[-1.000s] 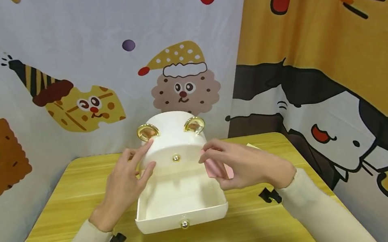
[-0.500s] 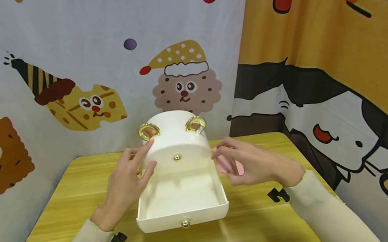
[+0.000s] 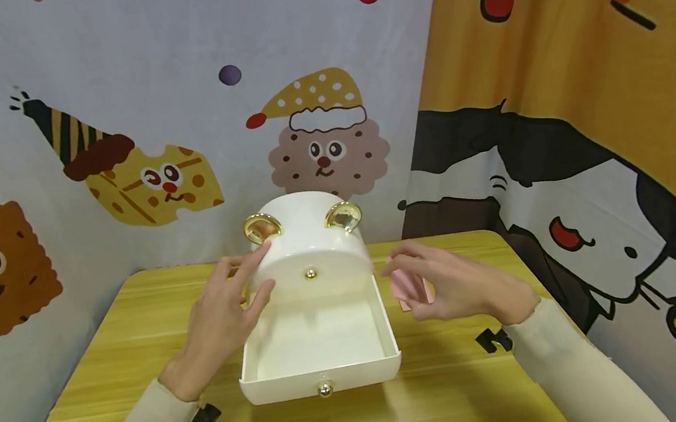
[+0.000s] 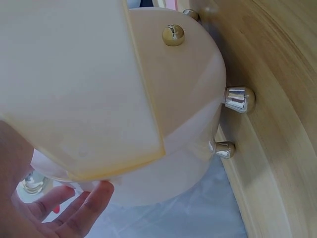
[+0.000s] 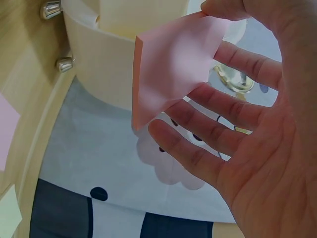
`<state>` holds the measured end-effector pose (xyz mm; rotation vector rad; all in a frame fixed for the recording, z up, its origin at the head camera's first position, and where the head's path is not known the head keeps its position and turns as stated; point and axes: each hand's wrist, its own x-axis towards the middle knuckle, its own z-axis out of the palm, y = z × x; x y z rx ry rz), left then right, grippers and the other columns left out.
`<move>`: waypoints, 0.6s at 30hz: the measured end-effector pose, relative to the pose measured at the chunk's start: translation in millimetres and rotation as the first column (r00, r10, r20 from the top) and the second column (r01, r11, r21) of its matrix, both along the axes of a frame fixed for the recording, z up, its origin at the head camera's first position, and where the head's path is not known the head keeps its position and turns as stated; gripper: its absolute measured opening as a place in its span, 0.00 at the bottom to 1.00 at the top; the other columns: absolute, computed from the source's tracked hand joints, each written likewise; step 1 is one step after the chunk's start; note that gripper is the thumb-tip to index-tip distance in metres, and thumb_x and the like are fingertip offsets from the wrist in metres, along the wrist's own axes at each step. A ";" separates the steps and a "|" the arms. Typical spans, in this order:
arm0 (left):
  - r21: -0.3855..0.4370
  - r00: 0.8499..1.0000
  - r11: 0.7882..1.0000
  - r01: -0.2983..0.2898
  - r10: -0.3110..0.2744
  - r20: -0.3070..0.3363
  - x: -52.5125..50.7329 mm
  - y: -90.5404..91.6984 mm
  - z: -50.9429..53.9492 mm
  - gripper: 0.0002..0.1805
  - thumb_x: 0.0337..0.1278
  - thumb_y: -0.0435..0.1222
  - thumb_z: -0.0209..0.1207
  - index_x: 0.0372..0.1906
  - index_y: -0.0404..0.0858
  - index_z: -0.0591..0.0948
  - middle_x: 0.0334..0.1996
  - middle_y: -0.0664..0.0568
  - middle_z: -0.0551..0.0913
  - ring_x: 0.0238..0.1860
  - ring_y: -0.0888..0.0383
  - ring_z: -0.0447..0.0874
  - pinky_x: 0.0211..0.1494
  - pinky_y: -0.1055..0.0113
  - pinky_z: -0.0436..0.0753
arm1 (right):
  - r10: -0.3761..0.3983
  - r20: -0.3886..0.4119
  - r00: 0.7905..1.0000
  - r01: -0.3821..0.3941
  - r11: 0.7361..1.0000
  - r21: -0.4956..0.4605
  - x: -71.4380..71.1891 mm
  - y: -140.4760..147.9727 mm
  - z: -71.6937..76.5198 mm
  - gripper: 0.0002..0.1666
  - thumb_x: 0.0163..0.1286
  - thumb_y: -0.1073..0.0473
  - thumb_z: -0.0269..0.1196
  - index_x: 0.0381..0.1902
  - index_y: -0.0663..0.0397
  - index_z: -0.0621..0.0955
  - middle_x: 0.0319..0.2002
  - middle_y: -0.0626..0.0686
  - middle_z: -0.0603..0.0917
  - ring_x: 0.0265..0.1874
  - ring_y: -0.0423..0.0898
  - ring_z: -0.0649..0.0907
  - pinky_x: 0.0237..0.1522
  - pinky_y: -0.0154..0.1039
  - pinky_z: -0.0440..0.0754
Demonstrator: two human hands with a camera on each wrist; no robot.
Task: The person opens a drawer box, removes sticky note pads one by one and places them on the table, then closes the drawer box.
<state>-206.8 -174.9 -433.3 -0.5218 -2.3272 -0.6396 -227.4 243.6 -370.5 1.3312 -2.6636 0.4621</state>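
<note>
A white storage box (image 3: 312, 207) with gold-rimmed ears stands on the table, its lower drawer (image 3: 316, 335) pulled out toward me. My left hand (image 3: 218, 319) rests against the box's left side, fingertips on its wall below the left ear. In the left wrist view the fingers (image 4: 94, 203) touch the white shell and the thumb is hidden. Right of the drawer, my right hand (image 3: 456, 281) pinches a pink sticky note pad (image 3: 407, 284) between thumb and fingers. The right wrist view shows the pink pad (image 5: 173, 69) tilted, apart from the box.
The wooden table (image 3: 138, 351) surrounds the box. Small gold feet (image 4: 240, 99) lift the box off it. In the right wrist view, a pink sheet (image 5: 6, 131) and a pale yellow sheet (image 5: 9, 213) lie on the table. A cartoon-printed cloth (image 3: 157, 106) hangs behind.
My right hand has moved right with the pink sticky note pad, from beside the drawer's right edge to farther out. The left hand stays on the box; the view shifts slightly.
</note>
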 end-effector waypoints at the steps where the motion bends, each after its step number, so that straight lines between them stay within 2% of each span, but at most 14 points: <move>1: -0.001 1.000 1.000 0.000 0.000 0.001 -0.2 -0.1 -0.2 0.40 0.76 0.39 0.78 0.87 0.58 0.78 0.57 0.40 0.87 0.31 0.57 0.78 0.24 0.71 0.71 | -0.004 0.000 1.000 0.004 1.000 0.003 -0.7 1.1 -0.8 0.34 0.67 0.57 0.81 0.71 0.44 0.86 0.69 0.47 0.84 0.55 0.41 0.85 0.56 0.44 0.92; 9: -0.006 1.000 1.000 -0.003 0.003 0.021 -0.9 -0.3 -0.7 0.40 0.77 0.39 0.77 0.88 0.58 0.77 0.56 0.40 0.87 0.32 0.58 0.77 0.24 0.71 0.70 | -0.039 0.021 0.999 0.038 0.999 0.011 -7.2 10.3 -7.9 0.35 0.67 0.58 0.81 0.72 0.43 0.87 0.71 0.48 0.85 0.54 0.42 0.86 0.55 0.43 0.91; 18: -0.006 1.000 1.000 -0.004 0.004 0.029 -1.1 -0.8 -0.6 0.41 0.77 0.39 0.77 0.88 0.59 0.77 0.55 0.41 0.87 0.32 0.58 0.76 0.25 0.71 0.71 | -0.054 0.046 0.998 0.055 0.998 -0.022 -18.4 23.4 -21.2 0.33 0.65 0.58 0.81 0.68 0.46 0.88 0.68 0.49 0.87 0.46 0.45 0.86 0.48 0.38 0.89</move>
